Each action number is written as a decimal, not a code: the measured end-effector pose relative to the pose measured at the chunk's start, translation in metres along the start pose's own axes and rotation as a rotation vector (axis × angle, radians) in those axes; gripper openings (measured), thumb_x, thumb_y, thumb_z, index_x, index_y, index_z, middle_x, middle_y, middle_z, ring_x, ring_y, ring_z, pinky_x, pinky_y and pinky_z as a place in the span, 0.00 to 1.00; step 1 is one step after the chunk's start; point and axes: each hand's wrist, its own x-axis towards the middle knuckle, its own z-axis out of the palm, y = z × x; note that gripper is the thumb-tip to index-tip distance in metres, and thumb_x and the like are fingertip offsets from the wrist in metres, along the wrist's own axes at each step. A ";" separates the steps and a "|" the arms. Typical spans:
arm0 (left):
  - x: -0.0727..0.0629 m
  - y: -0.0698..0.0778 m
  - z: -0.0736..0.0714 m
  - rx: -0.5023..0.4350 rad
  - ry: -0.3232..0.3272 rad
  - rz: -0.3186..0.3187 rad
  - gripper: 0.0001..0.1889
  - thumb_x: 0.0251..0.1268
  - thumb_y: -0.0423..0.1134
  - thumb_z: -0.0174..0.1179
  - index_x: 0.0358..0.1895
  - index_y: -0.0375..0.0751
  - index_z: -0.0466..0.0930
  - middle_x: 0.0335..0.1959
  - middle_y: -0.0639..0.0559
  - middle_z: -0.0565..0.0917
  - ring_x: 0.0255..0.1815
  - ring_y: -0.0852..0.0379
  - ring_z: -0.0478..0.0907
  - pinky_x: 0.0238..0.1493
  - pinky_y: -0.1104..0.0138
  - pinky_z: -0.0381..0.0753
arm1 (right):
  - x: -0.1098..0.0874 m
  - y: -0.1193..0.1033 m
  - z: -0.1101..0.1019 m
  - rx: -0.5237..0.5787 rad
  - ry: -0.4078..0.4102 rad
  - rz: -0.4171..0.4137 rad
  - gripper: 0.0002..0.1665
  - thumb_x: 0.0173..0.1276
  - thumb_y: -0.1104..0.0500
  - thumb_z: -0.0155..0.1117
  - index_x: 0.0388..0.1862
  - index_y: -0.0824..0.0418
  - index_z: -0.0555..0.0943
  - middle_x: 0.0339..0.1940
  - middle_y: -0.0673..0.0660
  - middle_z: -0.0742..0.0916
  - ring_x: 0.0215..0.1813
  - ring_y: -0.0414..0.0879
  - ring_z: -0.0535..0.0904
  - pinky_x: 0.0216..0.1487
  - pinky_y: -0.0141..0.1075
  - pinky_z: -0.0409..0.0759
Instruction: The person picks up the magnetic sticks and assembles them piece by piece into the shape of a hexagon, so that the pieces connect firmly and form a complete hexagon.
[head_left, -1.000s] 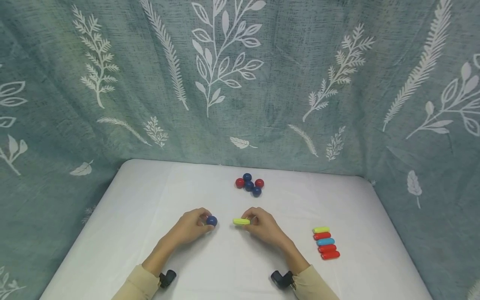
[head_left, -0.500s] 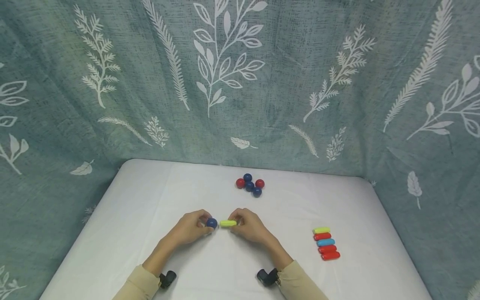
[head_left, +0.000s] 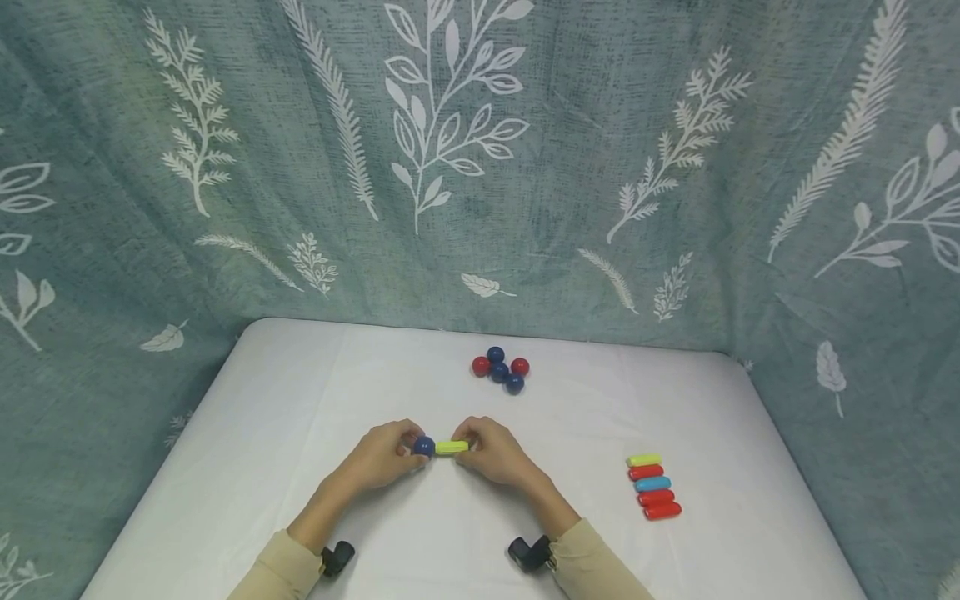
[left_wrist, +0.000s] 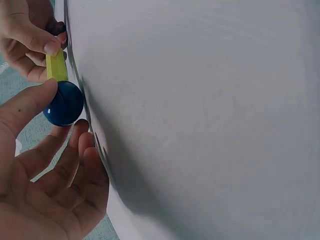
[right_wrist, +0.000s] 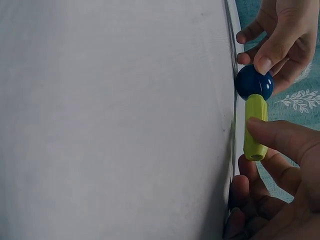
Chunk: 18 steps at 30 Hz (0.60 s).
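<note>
A dark blue ball (head_left: 424, 447) is pinched between the thumb and fingers of my left hand (head_left: 384, 455). My right hand (head_left: 495, 451) pinches a short yellow-green ribbed rod (head_left: 450, 447) by its right part. The rod's left end meets the ball, and the two lie in one line above the white table. In the left wrist view the ball (left_wrist: 65, 103) sits right at the end of the rod (left_wrist: 56, 66). Seen from the right wrist, the rod (right_wrist: 256, 127) has a small hole in its near end, and its other end is against the ball (right_wrist: 254, 82).
Toward the back of the white table (head_left: 360, 367) lies a cluster of several blue balls (head_left: 498, 372) and red balls (head_left: 520, 367). At the right, rods lie in a column: a yellow-green rod (head_left: 643, 460), a blue rod (head_left: 652, 483) and several red rods (head_left: 662, 510). A patterned curtain (head_left: 555, 208) hangs behind.
My right hand has moved left with the yellow-green rod, closing the gap until its end meets the blue ball. My left hand has stayed nearly in place.
</note>
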 end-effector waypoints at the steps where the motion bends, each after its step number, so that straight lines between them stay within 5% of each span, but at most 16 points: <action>1: 0.000 0.000 0.000 0.007 0.002 0.001 0.19 0.58 0.43 0.73 0.51 0.44 0.82 0.41 0.54 0.85 0.32 0.62 0.75 0.34 0.64 0.77 | 0.000 0.000 0.000 -0.003 0.001 0.000 0.11 0.61 0.58 0.73 0.43 0.50 0.83 0.36 0.45 0.80 0.35 0.42 0.74 0.37 0.38 0.74; 11: 0.011 0.011 0.004 0.066 0.009 0.070 0.24 0.58 0.45 0.73 0.57 0.43 0.80 0.45 0.49 0.83 0.44 0.53 0.79 0.46 0.56 0.79 | -0.001 0.004 0.000 -0.003 0.004 -0.011 0.12 0.61 0.59 0.73 0.43 0.51 0.84 0.36 0.44 0.82 0.35 0.42 0.74 0.38 0.38 0.73; 18: 0.022 0.019 0.015 0.058 -0.044 0.115 0.18 0.58 0.45 0.73 0.50 0.44 0.84 0.43 0.52 0.84 0.47 0.50 0.79 0.51 0.50 0.77 | -0.001 0.008 0.000 0.039 -0.011 -0.013 0.11 0.62 0.54 0.74 0.42 0.49 0.84 0.36 0.43 0.82 0.36 0.42 0.73 0.38 0.37 0.72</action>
